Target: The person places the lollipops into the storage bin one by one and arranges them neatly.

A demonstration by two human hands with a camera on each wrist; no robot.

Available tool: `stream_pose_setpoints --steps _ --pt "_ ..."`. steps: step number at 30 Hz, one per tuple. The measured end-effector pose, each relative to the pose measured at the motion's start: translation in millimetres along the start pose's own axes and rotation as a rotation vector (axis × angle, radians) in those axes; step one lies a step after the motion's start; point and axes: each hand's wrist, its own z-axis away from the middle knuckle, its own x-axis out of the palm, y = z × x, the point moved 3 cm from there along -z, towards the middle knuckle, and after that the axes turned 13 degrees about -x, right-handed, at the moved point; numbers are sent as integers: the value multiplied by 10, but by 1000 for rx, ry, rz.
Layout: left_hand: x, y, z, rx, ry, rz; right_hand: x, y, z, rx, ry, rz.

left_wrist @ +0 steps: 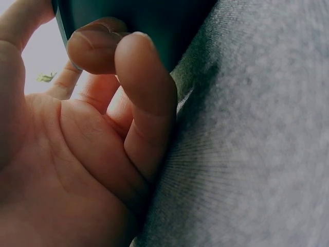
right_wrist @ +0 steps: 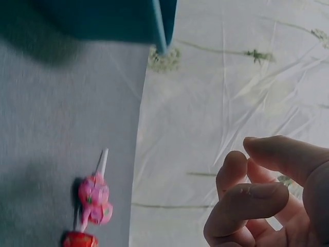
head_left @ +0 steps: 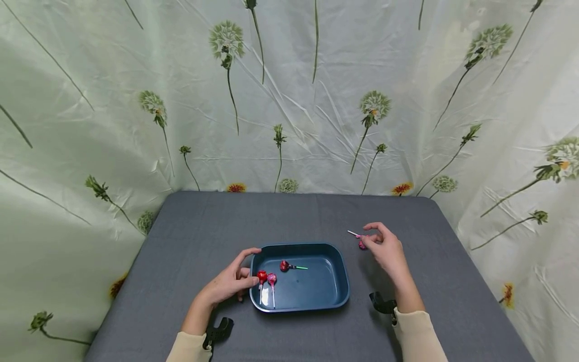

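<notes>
My left hand [head_left: 228, 280] holds the left end of a blue tray [head_left: 300, 307], its thumb over the rim and other fingers curled against the outer wall. Inside the tray lie a red lollipop [head_left: 262, 275], a pink lollipop [head_left: 272, 278] and a dark red lollipop [head_left: 284, 266] with a green stick. To the right of the tray, my right hand [head_left: 388, 252] hovers with loosely bent fingers and nothing between them. Below it on the table are a pink-wrapped lollipop [right_wrist: 95, 191] with a white stick and a red one [right_wrist: 79, 240], both partly hidden by the hand in the head view.
A grey cloth covers the table [head_left: 203, 216]. Behind and beside it hangs a pale curtain [head_left: 298, 110] with printed dandelions. Each wrist wears a black camera mount, such as the one [head_left: 383, 304] on the right.
</notes>
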Motion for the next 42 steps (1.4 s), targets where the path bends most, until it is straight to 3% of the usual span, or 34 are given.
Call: stream_pose_setpoints --steps 9,19,31,42 --pt "3 -2 2 7 -5 3 -152 240 -75 30 1 -11" --pt "-1 -1 4 -6 7 3 -276 590 -170 61 -23 -104" --pt "-7 5 2 8 12 1 -255 931 -165 150 -59 -144" --pt "1 -8 1 15 21 -10 -188 1086 -84 208 -99 -154"
